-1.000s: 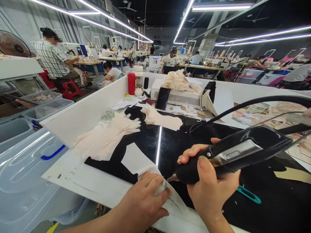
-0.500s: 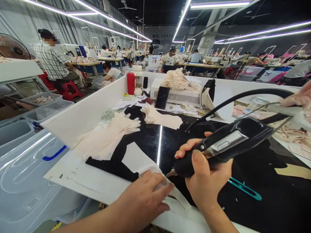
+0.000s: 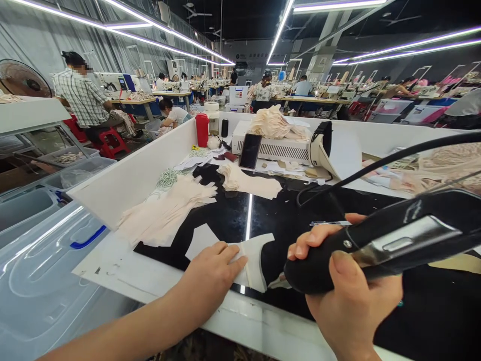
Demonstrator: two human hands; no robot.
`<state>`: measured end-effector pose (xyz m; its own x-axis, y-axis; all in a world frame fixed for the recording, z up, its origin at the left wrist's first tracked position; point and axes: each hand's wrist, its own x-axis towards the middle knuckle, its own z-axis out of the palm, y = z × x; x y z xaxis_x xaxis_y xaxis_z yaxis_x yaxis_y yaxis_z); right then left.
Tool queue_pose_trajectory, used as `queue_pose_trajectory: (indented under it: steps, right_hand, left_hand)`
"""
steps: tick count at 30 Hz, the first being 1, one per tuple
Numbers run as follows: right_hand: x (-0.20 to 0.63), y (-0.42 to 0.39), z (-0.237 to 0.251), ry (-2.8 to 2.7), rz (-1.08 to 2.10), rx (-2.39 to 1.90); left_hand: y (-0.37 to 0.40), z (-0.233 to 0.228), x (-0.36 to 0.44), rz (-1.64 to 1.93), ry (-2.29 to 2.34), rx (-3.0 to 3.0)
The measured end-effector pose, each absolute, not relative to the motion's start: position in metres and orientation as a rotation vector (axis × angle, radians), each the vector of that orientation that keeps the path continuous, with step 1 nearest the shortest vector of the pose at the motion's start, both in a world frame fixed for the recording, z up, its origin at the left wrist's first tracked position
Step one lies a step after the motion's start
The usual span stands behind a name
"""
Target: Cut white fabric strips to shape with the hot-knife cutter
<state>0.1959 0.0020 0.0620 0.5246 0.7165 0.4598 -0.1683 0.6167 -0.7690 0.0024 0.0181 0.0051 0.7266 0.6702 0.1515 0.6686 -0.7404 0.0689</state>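
Note:
My left hand (image 3: pixel 216 273) lies flat with fingers stretched over a pale cut cloth piece (image 3: pixel 259 255), pressing it on the glossy black work surface (image 3: pixel 225 220). My right hand (image 3: pixel 353 296) is wrapped round a thick black corded hand tool (image 3: pixel 406 235) with a metal switch plate. Its narrow pointed tip (image 3: pixel 280 282) is close to the right edge of the cloth piece; whether they touch I cannot tell. To the left lies a fanned pile of pale cloth pieces (image 3: pixel 165 210), and a smaller stack (image 3: pixel 250 181) is farther back.
A phone (image 3: pixel 250 150) leans on a white vented box (image 3: pixel 278 149) topped with cloth. A red flask (image 3: pixel 202 129) stands at the back left. The tool's black cable (image 3: pixel 379 163) arches across the right. Clear plastic bins (image 3: pixel 48 281) stand left of the table; people sit at machines beyond.
My right hand and the tool have moved right and nearer. My left hand has shifted left and up. The cloth piece, earlier reaching over the front edge, now lies farther in on the black surface.

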Motion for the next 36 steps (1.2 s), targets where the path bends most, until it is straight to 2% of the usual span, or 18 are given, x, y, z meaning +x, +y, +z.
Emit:
queue_pose_trajectory:
  steps: [16,22,26,30,36]
  right_hand:
    - [0.196,-0.003,0.043,-0.941,0.588,-0.747]
    - [0.195,-0.004,0.043,-0.947,0.590,-0.723]
    - [0.196,-0.004,0.043,-0.947,0.599,-0.717]
    - [0.196,-0.004,0.042,-0.950,0.601,-0.731]
    - [0.196,-0.003,0.043,-0.968,0.588,-0.728]
  left_hand:
    - [0.006,0.001,0.006,0.189,1.241,3.010]
    - [-0.004,0.000,0.009,0.339,1.360,3.113]
    - [-0.008,0.010,0.016,0.607,1.020,3.163]
    - [-0.007,0.013,0.024,0.664,0.598,3.083]
    - [0.002,0.002,0.024,0.626,0.521,3.041]
